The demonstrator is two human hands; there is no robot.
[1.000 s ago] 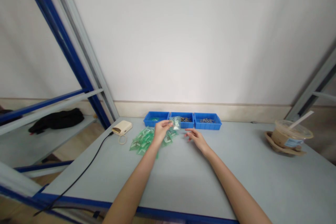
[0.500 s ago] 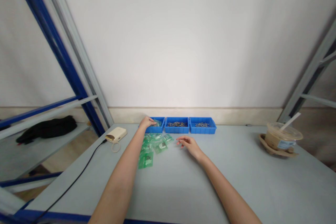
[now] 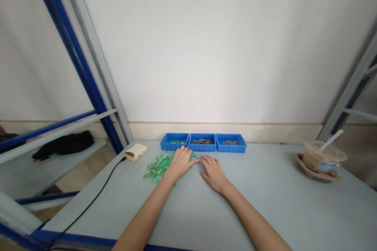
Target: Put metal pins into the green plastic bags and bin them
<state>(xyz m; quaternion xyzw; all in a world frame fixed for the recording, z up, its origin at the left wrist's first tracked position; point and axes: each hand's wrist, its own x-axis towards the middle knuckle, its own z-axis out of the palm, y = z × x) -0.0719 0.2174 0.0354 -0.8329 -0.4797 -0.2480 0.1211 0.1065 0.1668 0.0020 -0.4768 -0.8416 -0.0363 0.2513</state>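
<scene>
My left hand point(image 3: 180, 162) lies palm down over the right side of a pile of small green plastic bags point(image 3: 158, 166), its fingers stretched out and thumb pointing right. What is under the palm is hidden. Close beside it on the right, my right hand point(image 3: 214, 173) rests low over the table with fingers extended and apart, holding nothing that shows. Its fingertips come near my left thumb. Behind the hands, a left blue bin point(image 3: 174, 147) has some green bags in it. The middle blue bin point(image 3: 203, 149) and right blue bin point(image 3: 231, 150) contain thin metal pieces like screws.
A cream-coloured device point(image 3: 137, 150) with a black cable point(image 3: 98, 192) sits on the left of the grey table point(image 3: 188, 219). At the right stands a lidded drink cup point(image 3: 321, 159) with a straw, in a cardboard holder point(image 3: 315, 175). A wall rises behind the bins.
My left hand has left the left bin and come forward and right onto the green bags. The pile looks more bunched. My right hand has shifted slightly, fingers now spread more. The view shifted a little.
</scene>
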